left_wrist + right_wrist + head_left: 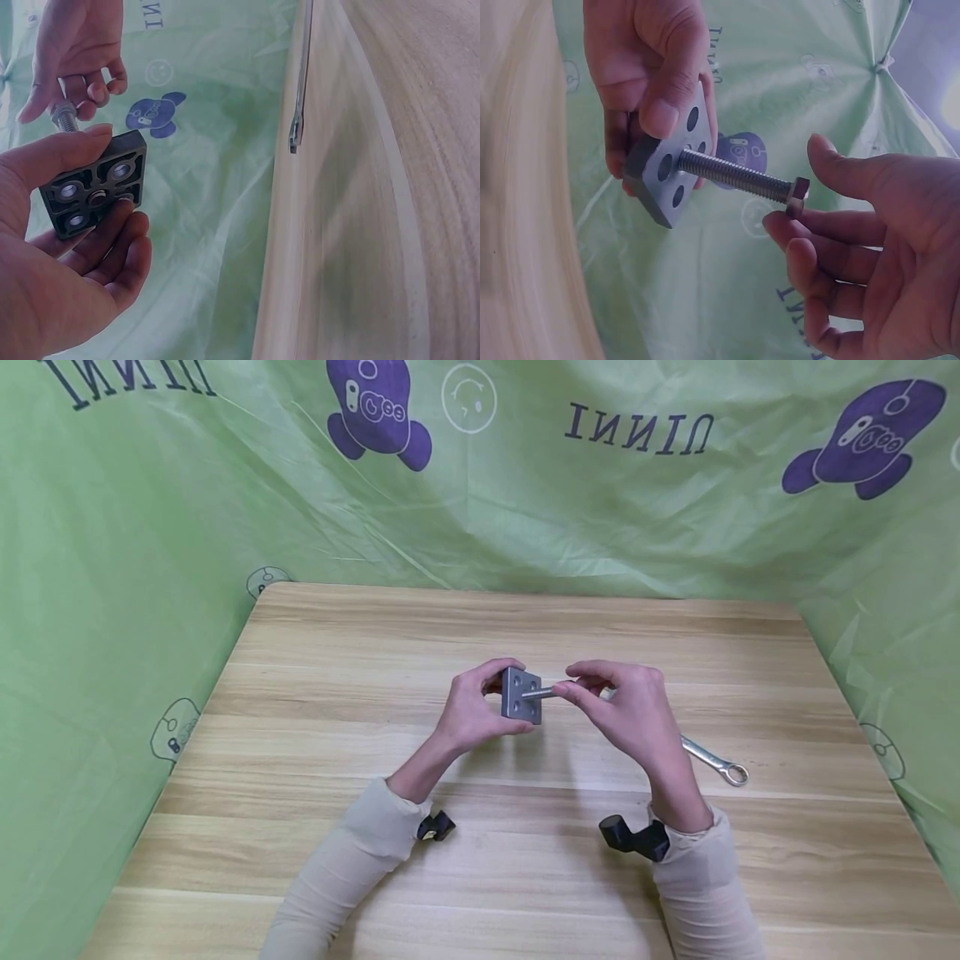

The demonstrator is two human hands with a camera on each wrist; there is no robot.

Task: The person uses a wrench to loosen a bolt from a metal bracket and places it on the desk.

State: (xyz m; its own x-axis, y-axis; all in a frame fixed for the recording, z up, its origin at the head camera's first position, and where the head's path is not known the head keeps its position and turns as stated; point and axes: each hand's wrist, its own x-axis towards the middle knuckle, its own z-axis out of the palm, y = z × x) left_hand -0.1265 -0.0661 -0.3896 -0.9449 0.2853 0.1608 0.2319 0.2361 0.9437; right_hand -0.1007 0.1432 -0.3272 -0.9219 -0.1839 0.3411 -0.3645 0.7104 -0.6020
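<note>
My left hand grips a square grey plate by its edges, with the plate tilted up off the table. Round holes pierce the plate's smooth face, while its back shows a ribbed pattern. From the plate's middle hole a long threaded hex bolt sticks out toward my right hand. The right fingers are loosely bent by the bolt's head, a fingertip at its underside. In the right wrist view, the thumb stands a little apart from that head.
A combination wrench lies on the wooden table, partly behind the right wrist. Green printed curtains hang around the table's back and sides. Each wrist carries a black camera mount.
</note>
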